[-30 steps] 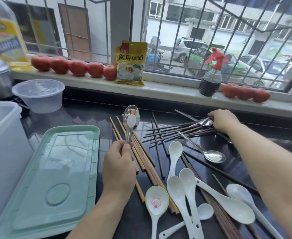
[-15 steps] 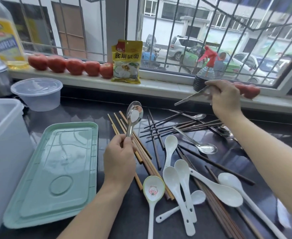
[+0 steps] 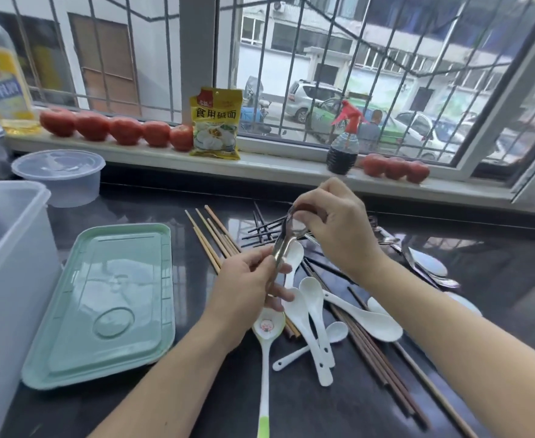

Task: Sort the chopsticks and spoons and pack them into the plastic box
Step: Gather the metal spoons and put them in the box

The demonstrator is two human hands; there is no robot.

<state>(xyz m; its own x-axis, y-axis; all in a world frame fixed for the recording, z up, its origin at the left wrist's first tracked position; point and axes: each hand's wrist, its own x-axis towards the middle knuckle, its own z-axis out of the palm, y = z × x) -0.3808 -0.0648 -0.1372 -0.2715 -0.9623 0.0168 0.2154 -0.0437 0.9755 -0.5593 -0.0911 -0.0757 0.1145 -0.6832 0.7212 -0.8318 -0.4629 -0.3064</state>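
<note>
**Both hands holding metal spoons above the counter**

The left hand [image 3: 247,286] is gripping the handles of a bunch of metal spoons [image 3: 286,238], while the right hand [image 3: 332,222] is pinching their bowls from above. White ceramic spoons [image 3: 310,308] and chopsticks [image 3: 215,238] are lying scattered beneath. The plastic box [image 3: 10,248] is sitting at far left, beside its green lid [image 3: 114,305].

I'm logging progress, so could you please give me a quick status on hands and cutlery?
Left hand grips metal spoons by the handles; right hand pinches their bowls. Plastic box at left, nothing visible inside. Nothing blocking.
</note>
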